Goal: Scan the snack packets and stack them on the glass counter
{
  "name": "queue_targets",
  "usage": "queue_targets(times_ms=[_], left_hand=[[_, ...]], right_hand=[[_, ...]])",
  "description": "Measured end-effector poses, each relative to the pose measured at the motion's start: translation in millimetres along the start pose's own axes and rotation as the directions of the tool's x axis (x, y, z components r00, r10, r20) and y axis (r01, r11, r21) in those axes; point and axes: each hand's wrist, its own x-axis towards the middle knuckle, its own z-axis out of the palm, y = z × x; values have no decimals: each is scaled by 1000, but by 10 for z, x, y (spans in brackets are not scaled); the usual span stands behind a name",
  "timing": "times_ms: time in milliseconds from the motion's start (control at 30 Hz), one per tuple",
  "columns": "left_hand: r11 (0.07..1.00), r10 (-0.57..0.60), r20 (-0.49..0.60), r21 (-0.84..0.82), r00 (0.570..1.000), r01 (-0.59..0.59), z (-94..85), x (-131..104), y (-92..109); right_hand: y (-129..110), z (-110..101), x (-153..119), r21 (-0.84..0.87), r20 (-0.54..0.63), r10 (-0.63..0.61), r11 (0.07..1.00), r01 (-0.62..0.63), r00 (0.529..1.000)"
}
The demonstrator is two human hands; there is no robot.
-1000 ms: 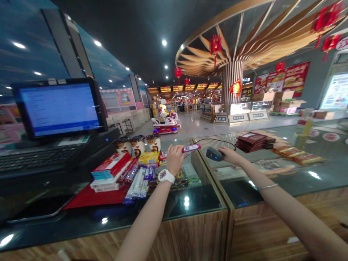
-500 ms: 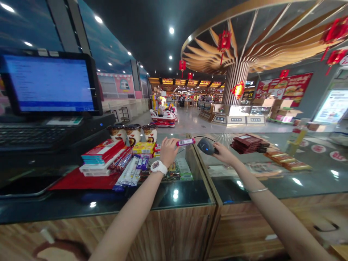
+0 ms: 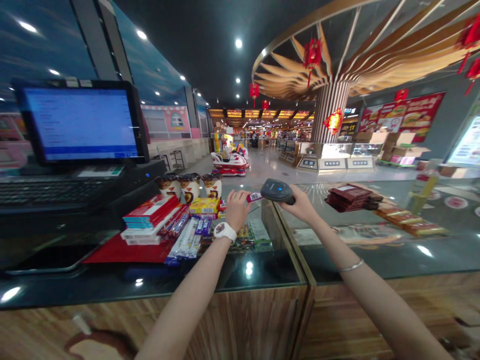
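Note:
My left hand (image 3: 237, 209), with a white watch on the wrist, holds a small pink-wrapped snack bar (image 3: 254, 197) up over the glass counter (image 3: 262, 272). My right hand (image 3: 302, 205) grips a dark barcode scanner (image 3: 276, 190), lifted off the counter. The scanner's head sits right over the outer end of the bar and hides part of it.
A till screen (image 3: 80, 122) and keyboard (image 3: 45, 192) stand at the left. Boxed and wrapped snacks (image 3: 165, 222) and three paper cups (image 3: 189, 186) lie on a red mat. Dark red packets (image 3: 347, 196) and brown bars (image 3: 408, 220) rest on the right glass counter.
My right hand has raised the scanner from the counter and brought it left over the snack bar. My left hand kept the bar held up.

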Motion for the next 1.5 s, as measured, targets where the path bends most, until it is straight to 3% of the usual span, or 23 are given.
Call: queue_targets(times_ms=[167, 333, 1333, 1500], left_hand=[[999, -54, -21, 3, 998, 54, -75, 11, -42], [995, -99, -5, 8, 995, 99, -91, 7, -87], [990, -141, 3, 14, 990, 141, -18, -33, -176], [990, -140, 3, 8, 990, 140, -40, -28, -150]], right_hand=[[-65, 97, -170, -17, 96, -6, 1000, 8, 995], [-8, 32, -289, -52, 79, 44, 998, -40, 996], [-13, 62, -306, -91, 175, 47, 995, -31, 984], [29, 77, -318, -49, 173, 102, 994, -95, 980]])
